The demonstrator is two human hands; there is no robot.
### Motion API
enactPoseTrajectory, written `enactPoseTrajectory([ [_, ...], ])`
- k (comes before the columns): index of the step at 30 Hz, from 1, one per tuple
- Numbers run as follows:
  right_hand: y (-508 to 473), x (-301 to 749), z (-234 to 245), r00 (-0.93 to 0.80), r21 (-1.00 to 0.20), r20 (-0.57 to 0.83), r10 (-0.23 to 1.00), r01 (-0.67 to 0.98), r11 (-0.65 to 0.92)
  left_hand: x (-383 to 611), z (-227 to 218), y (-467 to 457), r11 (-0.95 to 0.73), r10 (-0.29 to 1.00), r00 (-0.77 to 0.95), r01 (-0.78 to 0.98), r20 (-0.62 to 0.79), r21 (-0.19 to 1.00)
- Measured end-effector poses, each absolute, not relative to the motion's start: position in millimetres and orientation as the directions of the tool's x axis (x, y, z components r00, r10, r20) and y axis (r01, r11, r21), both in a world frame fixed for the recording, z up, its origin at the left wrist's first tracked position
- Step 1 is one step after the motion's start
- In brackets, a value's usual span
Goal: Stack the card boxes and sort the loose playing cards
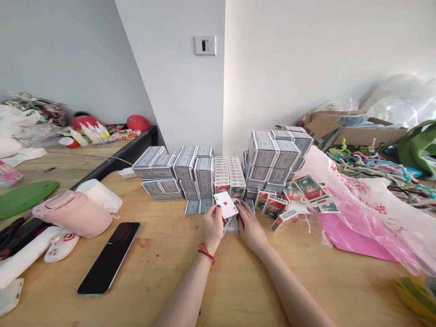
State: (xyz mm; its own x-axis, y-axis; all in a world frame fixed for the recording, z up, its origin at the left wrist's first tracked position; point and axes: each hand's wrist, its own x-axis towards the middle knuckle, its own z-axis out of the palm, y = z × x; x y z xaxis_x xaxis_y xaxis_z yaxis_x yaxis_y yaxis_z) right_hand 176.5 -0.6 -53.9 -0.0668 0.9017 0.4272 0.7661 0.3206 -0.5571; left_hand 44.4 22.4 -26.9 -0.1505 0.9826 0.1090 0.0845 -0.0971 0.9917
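Note:
Between the thumb and fingers of my left hand (213, 225) is a playing card (225, 205), face up with a red heart in its middle. My right hand (251, 227) lies palm down just right of that card, fingers stretched forward; what is beneath its fingertips is partly hidden. A few loose cards (232, 224) lie on the table under and between my hands. Right behind stand upright rows of card boxes (235, 175), with stacked blocks of grey-backed cards (194, 170) to their left and a taller card stack (272, 156) to their right.
Several red and green card boxes (274, 206) lie loosely right of my hands, beside pink plastic wrapping (357, 236). A black-screened phone (109, 258) and a pink tumbler (73, 213) lie on the left. A cardboard box (368, 136) and colourful cords (378, 168) are farther right.

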Motion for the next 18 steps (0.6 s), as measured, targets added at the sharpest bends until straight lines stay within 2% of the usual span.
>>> enactPoseTrajectory([
  [4,1,180,-55,-0.084,-0.469,0.400,0.913,0.837,0.283,44,-26,22,-0.123,0.975,-0.184,0.022,0.125,0.992],
  [9,4,185,-56,-0.088,-0.417,0.436,0.895,0.862,0.288,36,-23,24,-0.145,0.917,-0.374,0.008,0.137,0.989],
  [13,5,185,-57,-0.065,-0.430,0.459,0.886,0.857,0.285,30,-21,29,-0.142,0.885,-0.451,-0.021,0.118,0.990],
  [18,6,184,-59,-0.020,-0.491,0.497,0.867,0.818,0.300,29,-21,29,-0.120,0.893,-0.433,0.024,0.119,0.992],
])
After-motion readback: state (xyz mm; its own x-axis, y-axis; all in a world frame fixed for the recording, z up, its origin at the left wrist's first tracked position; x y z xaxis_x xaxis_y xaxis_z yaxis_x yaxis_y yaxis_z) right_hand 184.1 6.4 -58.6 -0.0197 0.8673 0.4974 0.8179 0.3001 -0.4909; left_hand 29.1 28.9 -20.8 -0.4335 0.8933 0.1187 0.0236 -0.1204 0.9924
